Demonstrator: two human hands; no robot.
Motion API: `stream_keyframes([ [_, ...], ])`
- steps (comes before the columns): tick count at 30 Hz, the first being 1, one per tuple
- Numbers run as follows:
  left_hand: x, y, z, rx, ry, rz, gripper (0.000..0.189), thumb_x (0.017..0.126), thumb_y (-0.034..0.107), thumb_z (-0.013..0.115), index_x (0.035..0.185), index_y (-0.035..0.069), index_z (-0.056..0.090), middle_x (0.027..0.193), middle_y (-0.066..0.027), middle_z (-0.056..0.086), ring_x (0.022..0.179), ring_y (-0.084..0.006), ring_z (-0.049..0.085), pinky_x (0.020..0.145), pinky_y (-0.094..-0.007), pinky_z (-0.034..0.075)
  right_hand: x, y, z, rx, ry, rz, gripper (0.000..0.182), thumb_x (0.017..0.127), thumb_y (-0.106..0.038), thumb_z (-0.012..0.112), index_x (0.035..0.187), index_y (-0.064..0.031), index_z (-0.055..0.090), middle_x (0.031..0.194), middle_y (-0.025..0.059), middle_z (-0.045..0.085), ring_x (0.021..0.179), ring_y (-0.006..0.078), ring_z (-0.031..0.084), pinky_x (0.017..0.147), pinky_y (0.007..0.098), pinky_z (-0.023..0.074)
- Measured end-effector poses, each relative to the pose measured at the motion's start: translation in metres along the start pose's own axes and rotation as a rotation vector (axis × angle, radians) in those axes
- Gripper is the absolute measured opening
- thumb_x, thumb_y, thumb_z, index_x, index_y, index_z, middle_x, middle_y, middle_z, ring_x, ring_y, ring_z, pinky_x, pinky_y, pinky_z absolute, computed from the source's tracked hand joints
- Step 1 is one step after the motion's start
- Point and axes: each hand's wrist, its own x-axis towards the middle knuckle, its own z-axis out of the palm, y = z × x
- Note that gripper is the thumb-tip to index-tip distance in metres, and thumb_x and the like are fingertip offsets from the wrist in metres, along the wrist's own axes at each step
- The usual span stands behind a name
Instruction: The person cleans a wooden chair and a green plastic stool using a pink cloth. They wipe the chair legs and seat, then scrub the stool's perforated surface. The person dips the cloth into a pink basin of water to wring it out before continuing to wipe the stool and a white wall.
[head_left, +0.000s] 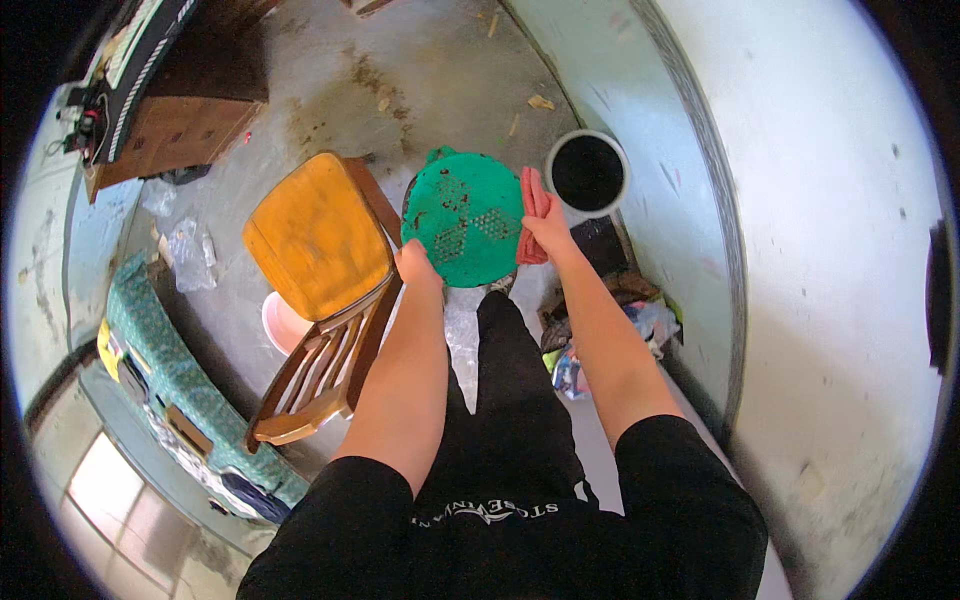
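A round green stool seat or lid (484, 180), worn and perforated in patches, is held up in front of me. My left hand (418, 262) grips its lower left edge. At its right edge, my right hand (552, 227) is closed on a folded reddish cloth (532, 217), which lies against the rim. Whether the right fingers also hold the rim cannot be told. The underside of the green thing is hidden. Just left of it stands a wooden chair with a yellow-orange seat (322, 240).
A pale bucket with dark contents (589, 174) stands by the right wall. Plastic bags and cloths (574, 371) lie below it. A pink basin (281, 324) is partly behind the chair. A patterned teal cover (187, 382) and a clear plastic bag (189, 255) are at left.
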Motion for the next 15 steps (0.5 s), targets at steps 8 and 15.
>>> stream_keyframes([
  [8,0.039,0.028,0.041,-0.132,-0.335,-0.154,0.024,0.072,0.015,0.065,0.09,0.016,0.05,0.104,-0.0027,0.051,0.099,-0.0223,0.047,0.091,-0.043,0.036,0.124,-0.057,0.014,-0.215,-0.107,-0.021,0.075,0.08,-0.012,0.077,0.146,-0.0001,0.044,0.133,0.019,0.063,0.121,0.0305,0.064,0.102,0.0421,0.0506],
  [15,0.107,0.042,0.054,0.026,-0.294,-0.063,0.022,0.076,0.019,0.064,0.095,0.014,0.054,0.112,-0.0046,0.055,0.101,-0.0229,0.051,0.091,-0.0438,0.039,0.17,-0.048,0.05,-0.21,-0.121,-0.024,0.08,0.078,-0.018,0.079,0.147,-0.0001,0.044,0.133,0.0221,0.065,0.124,0.0351,0.065,0.105,0.0447,0.0498],
])
